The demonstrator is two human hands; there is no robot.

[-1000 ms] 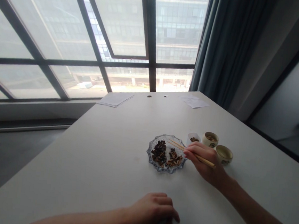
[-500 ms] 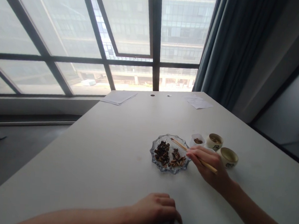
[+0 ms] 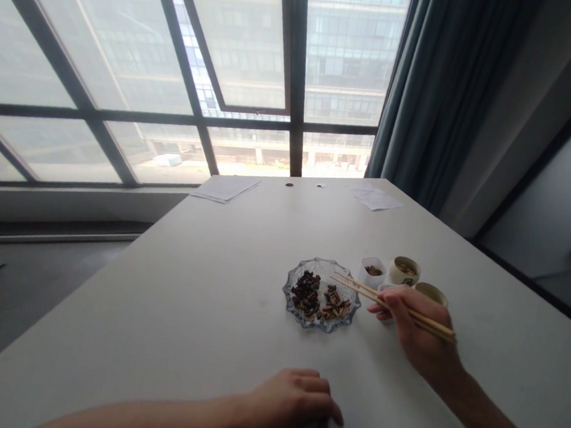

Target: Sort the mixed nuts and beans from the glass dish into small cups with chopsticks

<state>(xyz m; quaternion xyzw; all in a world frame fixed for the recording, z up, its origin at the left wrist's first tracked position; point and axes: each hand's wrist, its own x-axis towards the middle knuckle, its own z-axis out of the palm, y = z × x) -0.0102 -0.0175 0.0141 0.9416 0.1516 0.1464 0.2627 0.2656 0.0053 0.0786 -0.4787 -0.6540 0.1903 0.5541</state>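
The right hand (image 3: pixel 423 322) is holding chopsticks (image 3: pixel 369 291), tips parted over the plate (image 3: pixel 321 268) on the tabletop (image 3: pixel 208 300); gripping its pieces (image 3: pixel 305 296) would call for narrowing them. The left hand (image 3: pixel 294 401) is curling loosely, contents hidden.

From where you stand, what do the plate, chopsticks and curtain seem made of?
Plate: probably clear, glossy glass, given its see-through body; possibly plastic. Chopsticks: likely smooth bamboo or wood, judging by their tan colour. Curtain: apparently matte fabric, hanging in vertical folds.
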